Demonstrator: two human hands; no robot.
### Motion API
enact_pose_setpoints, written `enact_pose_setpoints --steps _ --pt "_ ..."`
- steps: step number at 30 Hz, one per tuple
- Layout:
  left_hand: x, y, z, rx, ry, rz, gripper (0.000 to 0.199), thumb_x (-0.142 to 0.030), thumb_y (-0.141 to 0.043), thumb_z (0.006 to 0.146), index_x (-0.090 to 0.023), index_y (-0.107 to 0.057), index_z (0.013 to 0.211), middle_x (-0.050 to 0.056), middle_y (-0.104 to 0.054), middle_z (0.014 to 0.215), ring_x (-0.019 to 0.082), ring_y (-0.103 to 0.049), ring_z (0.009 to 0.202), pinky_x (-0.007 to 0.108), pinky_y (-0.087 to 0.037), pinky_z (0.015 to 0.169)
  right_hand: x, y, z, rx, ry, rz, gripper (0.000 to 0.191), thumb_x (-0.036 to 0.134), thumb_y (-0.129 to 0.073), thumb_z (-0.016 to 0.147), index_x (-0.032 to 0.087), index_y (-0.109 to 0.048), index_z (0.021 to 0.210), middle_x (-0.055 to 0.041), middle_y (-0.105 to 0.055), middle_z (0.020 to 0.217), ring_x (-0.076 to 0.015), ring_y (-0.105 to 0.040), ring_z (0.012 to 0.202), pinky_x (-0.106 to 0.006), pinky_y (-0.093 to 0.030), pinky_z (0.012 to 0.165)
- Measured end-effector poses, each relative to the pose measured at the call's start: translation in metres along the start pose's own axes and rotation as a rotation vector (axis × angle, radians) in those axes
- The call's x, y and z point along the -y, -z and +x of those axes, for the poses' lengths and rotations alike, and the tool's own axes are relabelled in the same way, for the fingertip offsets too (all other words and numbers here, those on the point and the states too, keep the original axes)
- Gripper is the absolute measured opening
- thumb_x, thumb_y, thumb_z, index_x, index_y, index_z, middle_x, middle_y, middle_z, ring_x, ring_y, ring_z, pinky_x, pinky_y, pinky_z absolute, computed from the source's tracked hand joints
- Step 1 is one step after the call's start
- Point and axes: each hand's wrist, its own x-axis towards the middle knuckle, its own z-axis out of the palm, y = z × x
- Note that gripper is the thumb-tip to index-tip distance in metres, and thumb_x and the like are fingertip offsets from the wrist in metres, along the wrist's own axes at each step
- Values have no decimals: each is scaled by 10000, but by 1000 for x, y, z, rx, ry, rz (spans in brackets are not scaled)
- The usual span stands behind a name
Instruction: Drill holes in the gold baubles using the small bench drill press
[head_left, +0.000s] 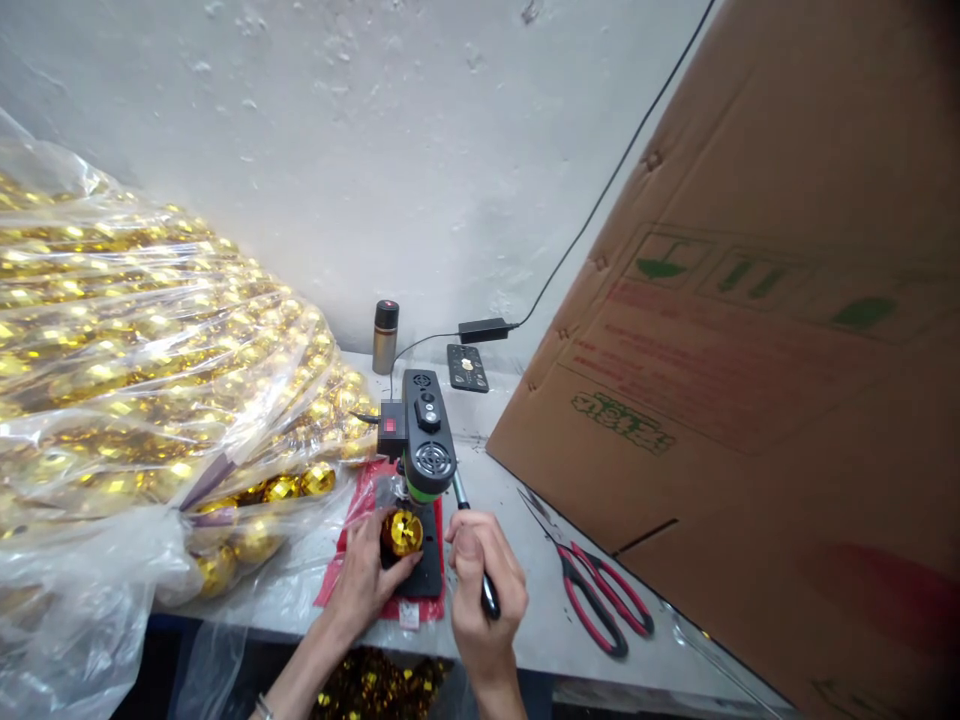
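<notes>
A shiny gold faceted ball sits under the head of a small black bench press. My left hand curls around the ball from the left, fingers behind it and thumb at its near side. My right hand is wrapped round the black grip of the press's lever handle, whose metal rod runs up toward the machine's right side. The press's black base plate lies on a red plastic sheet. Where the ball meets the tool tip is partly hidden by the press head.
A big clear bag of gold balls fills the left side. Red-handled scissors lie to the right, beside a large cardboard box. A phone, a power adapter and a bottle are near the wall.
</notes>
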Motion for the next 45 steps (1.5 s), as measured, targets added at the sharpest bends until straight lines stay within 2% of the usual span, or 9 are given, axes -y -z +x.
enact_pose_setpoints --steps 5,13,21,27,34,45 --pt "-5 2 -3 68 -97 88 457 -297 -792 808 -189 -682 1238 140 -784 1179 345 -720 1111 528 -589 976 -2 1 -4 8 -11 7 252 66 -446 1042 222 -536 866 13 -590 764 -108 -596 672 -221 -461 599" --pt "1 -8 8 -27 -108 169 453 -354 -780 802 -190 -669 1209 117 -768 1104 343 -719 1048 540 -580 953 0 3 -5 27 -5 10 257 58 -429 1040 222 -524 866 15 -583 774 -101 -599 691 -202 -468 609" --pt "3 -10 9 18 -83 121 441 -333 -788 770 -208 -676 1178 88 -751 1074 323 -700 1018 503 -579 927 -8 0 -14 15 -14 29 286 76 -421 1048 232 -491 819 18 -569 745 -115 -607 719 -218 -487 649" --pt "3 -11 10 12 -43 100 495 -338 -845 711 -203 -695 1163 99 -750 1053 342 -698 1007 510 -586 903 -23 -4 -32 -28 5 20 312 184 -401 1099 228 -523 815 14 -583 762 -113 -607 685 -231 -487 627" --pt "3 -13 8 -8 -46 87 474 -287 -845 702 -200 -707 1146 94 -751 1036 333 -692 989 502 -590 884 -33 -11 -50 -102 -58 55 320 228 -422 1109 223 -569 824 14 -599 790 -105 -595 689 -230 -479 619" --pt "2 -14 8 -12 -65 92 480 -274 -858 691 -196 -715 1142 96 -756 1031 331 -699 965 492 -605 852 -35 -18 -58 -185 -93 67 324 254 -441 1098 225 -554 796 14 -583 766 -123 -573 648 -265 -459 591"
